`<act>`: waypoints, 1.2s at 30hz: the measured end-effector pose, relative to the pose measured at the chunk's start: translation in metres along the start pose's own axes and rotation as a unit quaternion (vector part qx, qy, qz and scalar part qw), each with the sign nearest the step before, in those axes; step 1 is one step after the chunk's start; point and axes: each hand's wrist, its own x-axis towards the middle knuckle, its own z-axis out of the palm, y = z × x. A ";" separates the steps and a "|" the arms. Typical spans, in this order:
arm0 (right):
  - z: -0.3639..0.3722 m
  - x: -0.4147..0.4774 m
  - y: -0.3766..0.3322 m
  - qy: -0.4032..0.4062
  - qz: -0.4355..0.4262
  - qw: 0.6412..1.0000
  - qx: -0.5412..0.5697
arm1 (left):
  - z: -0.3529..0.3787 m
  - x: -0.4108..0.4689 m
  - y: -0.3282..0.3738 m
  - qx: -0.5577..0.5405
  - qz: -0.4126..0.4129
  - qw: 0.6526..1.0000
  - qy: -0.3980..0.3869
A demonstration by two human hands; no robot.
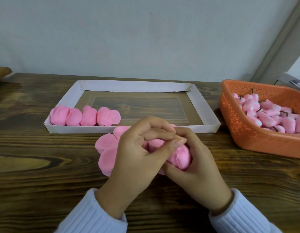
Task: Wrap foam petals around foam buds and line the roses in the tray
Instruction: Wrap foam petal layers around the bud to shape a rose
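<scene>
The wooden table (45,157) spreads under everything. On it, ahead of me, lies the white cardboard tray (134,86), and at my far right stands the orange basket (256,140), heaped with bare foam buds (267,113) on short dark stems. Four finished roses (85,116) sit side by side along the tray's near wall at its left end; the rest of the row is unfilled.

Just in front of the tray, a few loose foam petals (106,148) lie fanned on the table under and beside my left hand (134,158). Between both hands, low over the table, is the half-wrapped rose (180,156).

My right hand (199,165) curls round it from the right and underneath, cradling it. My left hand's thumb and fingers are curled in over the top, pinching a petal down against it.

I judge this thing to be very light and soft. The foam gives under my fingers, and a thin petal will likely spring open if I let go or crease if I squeeze. So the hold belongs low, near the base where the petals gather, with light, even pressure. The outer edges should stay free. When it goes to the tray, I would carry it by that base and set it beside the fourth rose.
</scene>
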 end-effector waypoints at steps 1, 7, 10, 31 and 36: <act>0.000 0.000 0.000 -0.005 0.008 1.000 0.011 | 0.000 0.000 0.000 -0.001 0.003 1.000 0.001; -0.001 -0.002 0.001 -0.013 0.028 0.998 0.052 | 0.000 0.000 -0.003 0.009 -0.030 0.994 -0.106; 0.000 -0.004 0.000 -0.029 0.078 0.987 0.135 | 0.003 -0.003 -0.010 0.049 -0.088 0.980 -0.170; -0.004 0.002 -0.001 0.129 -0.004 0.992 0.005 | 0.004 -0.005 -0.019 0.168 -0.037 0.984 -0.040; -0.005 0.002 0.000 0.156 0.010 0.988 0.020 | 0.006 -0.005 -0.021 0.238 -0.010 0.969 -0.067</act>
